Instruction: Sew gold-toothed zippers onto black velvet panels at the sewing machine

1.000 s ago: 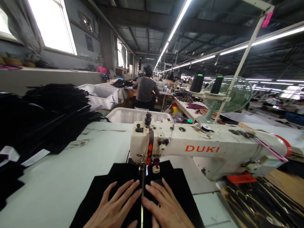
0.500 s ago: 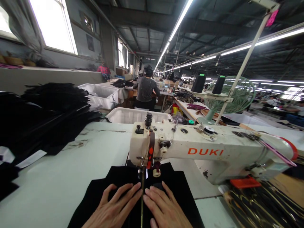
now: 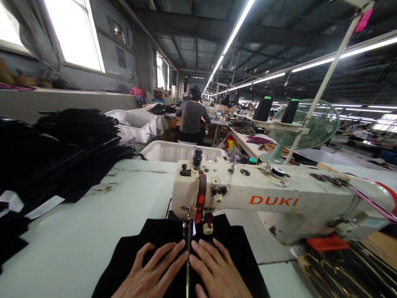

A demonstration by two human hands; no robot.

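Note:
My left hand lies on a black fabric piece, fingers stretched out and a little apart. On the other side of a narrow gold-toothed zipper, my right hand presses flat on the same fabric, its fingers spread. The zipper runs straight between both hands to the presser foot of a white sewing machine. The fabric's far edge lies under the machine head. A small white piece shows beside the foot. The needle tip cannot be made out.
A tall stack of black fabric pieces covers the table's left. Black-and-gold strips lie at the right, below a red tray. Behind the machine are a white bin, thread cones, a fan and a seated person.
The view has shifted slightly, so the scene sits a little further right. Both hands remain flat on the fabric on either side of the zipper, with hardly any movement.

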